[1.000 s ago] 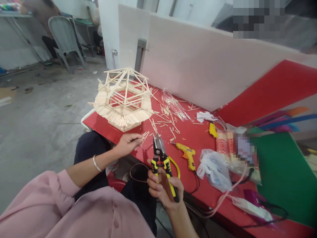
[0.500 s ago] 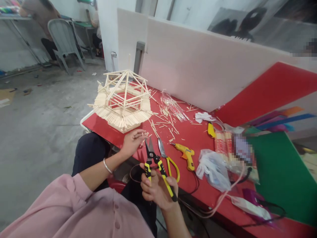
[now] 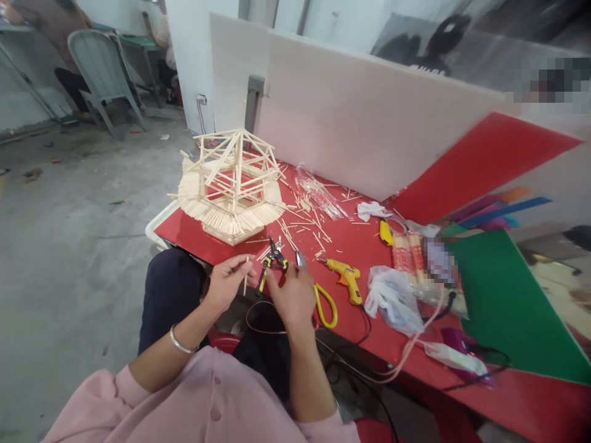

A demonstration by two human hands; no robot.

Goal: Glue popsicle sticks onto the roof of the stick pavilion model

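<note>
My left hand point(image 3: 227, 283) pinches a short wooden stick point(image 3: 246, 277) upright between thumb and fingers. My right hand point(image 3: 294, 296) is close by, palm down, thumb and fingers apart, at the handles of the yellow-and-black pruning shears point(image 3: 276, 255). Those shears lie on the red tabletop with their blades pointing away from me; the hand partly covers one grip. To the right rests a pair of scissors with yellow handles point(image 3: 329, 311), partly behind my right hand. Beyond my left hand stands a hexagonal stick-built model point(image 3: 235, 184) with an open roof frame.
Loose sticks point(image 3: 318, 224) and a clear plastic packet point(image 3: 318, 191) are strewn across the red table point(image 3: 360, 246). A yellow glue gun point(image 3: 345, 277) lies right of the scissors, beside a plastic bag point(image 3: 392, 301). A white board point(image 3: 360, 117) stands behind. Cords hang over the front edge.
My right hand has lowered the pruning shears from mid-air onto the table and its fingers have loosened. The left hand has come nearer to me, a short stick now plainly visible in it.
</note>
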